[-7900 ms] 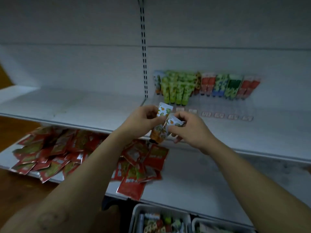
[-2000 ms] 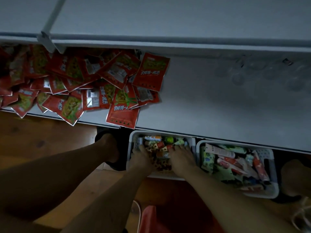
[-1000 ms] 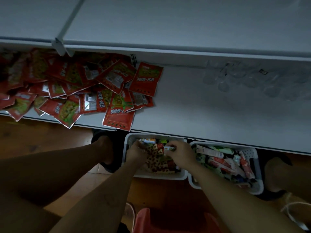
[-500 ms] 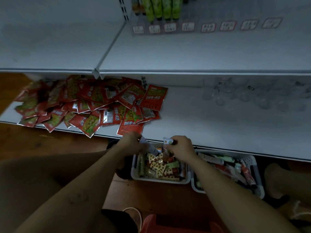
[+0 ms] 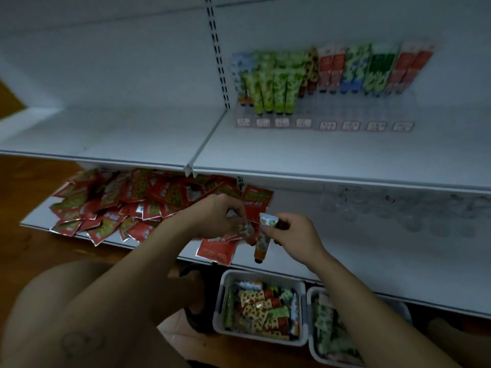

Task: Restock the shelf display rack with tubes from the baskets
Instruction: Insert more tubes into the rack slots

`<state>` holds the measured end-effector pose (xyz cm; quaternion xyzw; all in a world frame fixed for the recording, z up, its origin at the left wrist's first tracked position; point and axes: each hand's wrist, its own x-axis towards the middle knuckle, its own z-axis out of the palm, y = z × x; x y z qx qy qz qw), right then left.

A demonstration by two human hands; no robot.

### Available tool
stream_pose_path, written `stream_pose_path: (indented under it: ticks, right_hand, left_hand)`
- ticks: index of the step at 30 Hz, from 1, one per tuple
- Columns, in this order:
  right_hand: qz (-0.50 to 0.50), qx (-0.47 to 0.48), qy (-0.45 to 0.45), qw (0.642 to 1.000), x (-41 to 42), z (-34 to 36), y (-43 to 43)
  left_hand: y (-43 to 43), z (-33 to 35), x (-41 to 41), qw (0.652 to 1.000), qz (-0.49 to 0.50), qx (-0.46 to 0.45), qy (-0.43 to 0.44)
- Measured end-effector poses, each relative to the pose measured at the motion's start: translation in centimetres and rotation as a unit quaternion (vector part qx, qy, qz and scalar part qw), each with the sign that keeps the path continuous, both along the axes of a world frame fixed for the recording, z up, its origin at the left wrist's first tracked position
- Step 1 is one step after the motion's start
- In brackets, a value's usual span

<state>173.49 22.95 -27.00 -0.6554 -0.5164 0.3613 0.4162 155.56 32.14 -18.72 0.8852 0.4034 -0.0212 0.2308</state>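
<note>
A person crouches before a white shelf unit with both bare arms reaching forward. The right hand [image 5: 295, 235] pinches the flat end of an orange-patterned tube [image 5: 261, 244], which hangs cap down in front of the lower shelf [image 5: 372, 251]. Just beside it, the left hand [image 5: 216, 216] has its fingers curled round a second tube [image 5: 245, 231], which is mostly hidden. Under the hands, two white baskets sit on the wooden floor [image 5: 32, 251]. The left basket [image 5: 218, 309] is full of mixed tubes, and the right basket [image 5: 311, 328] is partly covered by the right arm. On the upper shelf [image 5: 132, 134], the clear display rack [image 5: 353, 112] holds upright rows of green, red and blue shelved tubes [image 5: 273, 88]. Red sachets [image 5: 119, 203] lie heaped on the lower shelf, to the left.
</note>
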Motion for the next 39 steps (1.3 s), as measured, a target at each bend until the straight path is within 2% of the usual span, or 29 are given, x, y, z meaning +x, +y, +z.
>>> stream_pose_path:
  ticks: [4,9,13,18,25,27,31,33,36,39]
  right_hand:
    - [0.018,0.051,-0.057,0.997,0.3,5.1,1.1]
    - [-0.013,0.153,-0.141,0.978,1.0,12.4,3.2]
    - [-0.006,0.172,-0.168,0.971,1.5,17.4,6.2]
    - [-0.011,0.191,-0.191,0.963,1.3,21.8,10.9]
    - [-0.037,0.217,-0.280,0.934,2.6,27.0,17.0]
    - [-0.027,0.213,-0.297,0.930,2.6,27.7,18.9]
    - [0.002,0.197,-0.421,0.885,1.7,26.7,22.4]
    - [0.015,0.181,-0.481,0.857,1.8,25.8,23.8]
    - [0.026,0.158,-0.571,0.805,2.4,24.8,25.1]
    - [0.044,0.139,-0.648,0.748,2.5,23.9,25.3]
  left_hand:
    - [0.9,4.3,-0.3,0.999,-0.014,0.018,-0.041]
    - [3.3,8.7,0.3,0.983,-0.007,0.091,-0.161]
    - [6.2,10.8,1.3,0.961,0.013,0.113,-0.254]
    - [10.3,12.0,2.8,0.917,0.047,0.057,-0.391]
    - [18.0,13.3,3.6,0.837,0.098,0.084,-0.531]
    - [19.8,13.0,3.7,0.825,0.109,0.097,-0.546]
    - [22.7,11.7,4.4,0.834,0.092,0.054,-0.542]
    - [23.8,11.0,4.9,0.826,0.095,0.030,-0.554]
    - [24.5,10.1,5.7,0.795,0.104,-0.011,-0.598]
    - [24.5,9.4,6.3,0.800,0.090,-0.024,-0.592]
